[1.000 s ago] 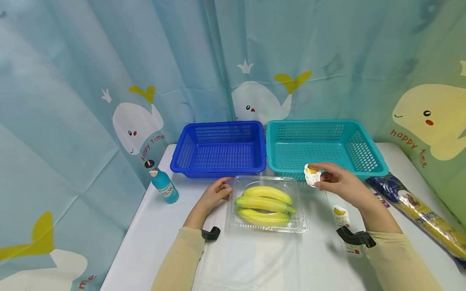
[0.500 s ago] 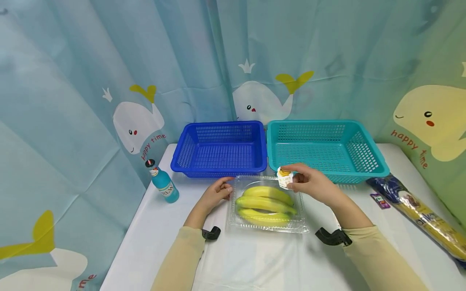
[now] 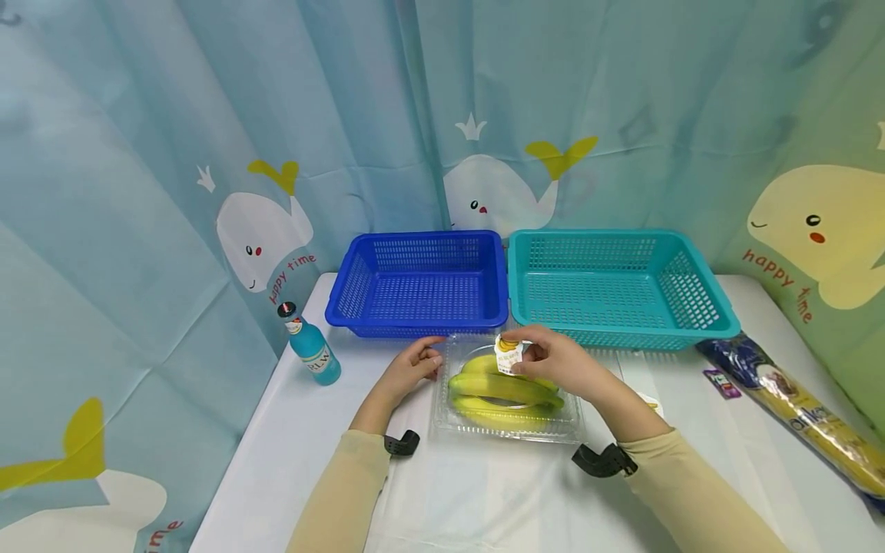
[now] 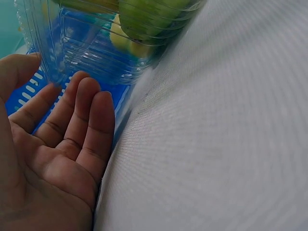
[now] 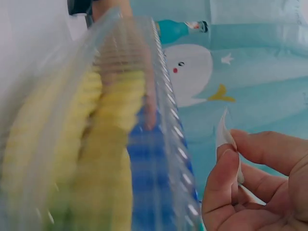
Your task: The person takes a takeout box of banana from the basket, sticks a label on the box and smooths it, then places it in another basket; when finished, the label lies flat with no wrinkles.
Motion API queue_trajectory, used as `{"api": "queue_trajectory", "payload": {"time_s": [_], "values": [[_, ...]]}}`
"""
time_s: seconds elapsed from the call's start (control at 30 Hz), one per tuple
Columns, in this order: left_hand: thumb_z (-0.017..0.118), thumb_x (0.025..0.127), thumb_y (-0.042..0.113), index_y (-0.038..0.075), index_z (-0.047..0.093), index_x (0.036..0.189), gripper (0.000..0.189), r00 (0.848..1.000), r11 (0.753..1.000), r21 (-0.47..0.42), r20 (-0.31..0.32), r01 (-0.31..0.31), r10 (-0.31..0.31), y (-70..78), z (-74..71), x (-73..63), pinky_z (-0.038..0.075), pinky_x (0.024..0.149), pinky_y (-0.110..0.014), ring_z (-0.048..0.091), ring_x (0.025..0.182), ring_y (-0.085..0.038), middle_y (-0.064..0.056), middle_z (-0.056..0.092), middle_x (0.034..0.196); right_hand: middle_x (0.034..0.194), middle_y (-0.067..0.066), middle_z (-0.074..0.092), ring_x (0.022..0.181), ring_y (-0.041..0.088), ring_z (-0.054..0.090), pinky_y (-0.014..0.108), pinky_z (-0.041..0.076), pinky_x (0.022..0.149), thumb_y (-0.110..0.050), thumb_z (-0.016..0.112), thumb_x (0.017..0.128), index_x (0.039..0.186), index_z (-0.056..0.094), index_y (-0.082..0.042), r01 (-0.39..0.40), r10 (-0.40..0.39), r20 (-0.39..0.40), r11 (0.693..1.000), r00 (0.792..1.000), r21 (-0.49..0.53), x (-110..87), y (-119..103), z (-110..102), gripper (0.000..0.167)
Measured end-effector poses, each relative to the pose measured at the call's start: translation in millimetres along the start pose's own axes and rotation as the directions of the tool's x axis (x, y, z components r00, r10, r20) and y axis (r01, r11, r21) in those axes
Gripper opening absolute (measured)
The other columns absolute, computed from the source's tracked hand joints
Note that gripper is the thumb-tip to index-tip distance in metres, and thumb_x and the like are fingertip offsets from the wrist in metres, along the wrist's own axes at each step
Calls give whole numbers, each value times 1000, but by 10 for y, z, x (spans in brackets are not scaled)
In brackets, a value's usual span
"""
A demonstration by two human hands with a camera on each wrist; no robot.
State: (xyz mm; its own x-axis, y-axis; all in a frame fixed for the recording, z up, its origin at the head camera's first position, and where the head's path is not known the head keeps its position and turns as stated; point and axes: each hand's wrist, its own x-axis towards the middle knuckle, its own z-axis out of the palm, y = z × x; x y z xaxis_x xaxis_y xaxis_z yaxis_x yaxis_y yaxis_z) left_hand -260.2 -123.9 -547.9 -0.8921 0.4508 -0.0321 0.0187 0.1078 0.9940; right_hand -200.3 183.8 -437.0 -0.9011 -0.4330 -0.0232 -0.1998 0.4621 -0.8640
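A clear plastic clamshell box (image 3: 574,432) of several yellow bananas (image 3: 501,389) lies mid-table. My left hand (image 3: 409,372) is at its left side, thumb and index finger at the box's back left corner. In the left wrist view the left hand (image 4: 62,149) has its palm up and fingers extended beside the box wall (image 4: 96,60). Above the lid, my right hand (image 3: 563,365) pinches a white sticker (image 3: 508,356) with a banana picture between thumb and index finger. The right wrist view shows that sticker (image 5: 224,137) edge-on, slightly bent, apart from the box.
A blue basket (image 3: 415,330) and a teal basket (image 3: 622,336) stand behind the box. To the left is a blue bottle (image 3: 316,355). On the right lie a long noodle-like packet (image 3: 795,407), a small purple packet (image 3: 722,384) and a sticker strip (image 3: 639,370), partly behind the right arm.
My right hand has carried the sticker leftward and slightly down, from beside the box to above its lid. The left hand and the box have stayed in place.
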Motion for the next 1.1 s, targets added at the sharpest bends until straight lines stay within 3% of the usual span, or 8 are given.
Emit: {"api": "queue_trajectory", "payload": {"time_s": [0.37, 0.73, 0.93, 1.1], "values": [[61, 99, 18, 10, 49, 143, 47, 1000, 1000, 18, -9, 6, -6, -10, 3, 5, 55, 79, -31, 59, 84, -13, -2, 59, 98, 84, 5, 64, 73, 17, 58, 24, 48, 57, -15, 76, 86, 136, 59, -10, -56, 56, -1, 997, 998, -54, 80, -40, 170, 54], [61, 99, 16, 7, 48, 143, 47, 1000, 999, -26, 12, -20, 20, -27, -5, 16, 54, 76, -27, 59, 84, -11, -1, 60, 97, 74, 2, 63, 67, 17, 59, 27, 48, 57, -15, 76, 86, 135, 60, -10, -72, 75, 22, 988, 997, -135, 127, -63, 234, 52], [60, 99, 17, 7, 48, 143, 47, 1000, 1000, -10, 16, -22, 22, -22, -7, 14, 54, 76, -28, 59, 83, -12, 0, 59, 95, 80, 2, 62, 66, 16, 59, 30, 49, 57, -14, 75, 87, 136, 59, -10, -87, 95, 31, 977, 995, -195, 157, -83, 261, 52], [58, 100, 16, 8, 47, 144, 46, 1000, 1000, -2, 20, -12, 12, -13, -6, 18, 54, 78, -30, 59, 82, -12, 0, 60, 95, 107, 8, 63, 71, 12, 59, 29, 51, 60, -12, 76, 86, 135, 60, -9, -68, 74, 14, 965, 997, -253, 161, -112, 291, 52]]}}
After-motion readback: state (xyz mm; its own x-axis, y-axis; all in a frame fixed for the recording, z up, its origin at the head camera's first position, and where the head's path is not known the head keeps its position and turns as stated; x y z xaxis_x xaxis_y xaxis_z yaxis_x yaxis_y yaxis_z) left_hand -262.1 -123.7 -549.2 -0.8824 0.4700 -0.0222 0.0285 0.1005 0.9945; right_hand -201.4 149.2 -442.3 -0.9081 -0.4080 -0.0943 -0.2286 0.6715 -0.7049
